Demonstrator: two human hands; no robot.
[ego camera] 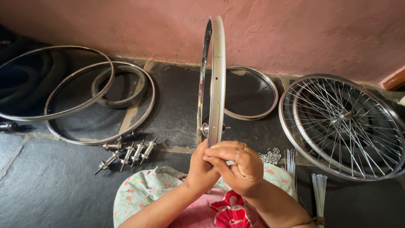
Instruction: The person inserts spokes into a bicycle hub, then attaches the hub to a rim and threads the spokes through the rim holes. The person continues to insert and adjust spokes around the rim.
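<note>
1. Step in hand, by the look of it: lacing a wheel, working at the near edge of the upright shiny steel bicycle rim (217, 80), seen edge-on in the centre of the view.
2. Left hand (199, 168) pressed against the rim's lower edge from the left, fingers curled round it, clamped on the metal.
3. Right hand (236, 162), ring on one finger, closed over the same spot from the right; fingertips pinched together at the rim, on what cannot be told, too small and hidden by the knuckles.
4. Small silver hub with axle (205, 128) sitting inside the rim just above the hands; spokes between hub and rim not made out.
5. Bundles of thin loose steel spokes (319, 190) lying on the dark stone floor (50, 185) to the right, a heap of small metal nipples (271, 156) beside them.
6. Row of spare silver hubs (126, 154) on the floor to the left, well apart from the hands.
7. Bare rims (103, 105) leaning left, a finished spoked wheel (341, 124) right, all against the pink wall (295, 29).
8. Next move, as a judgement: needs a steady rim hold with the left hand and fine fingertip alignment with a rim hole.
</note>
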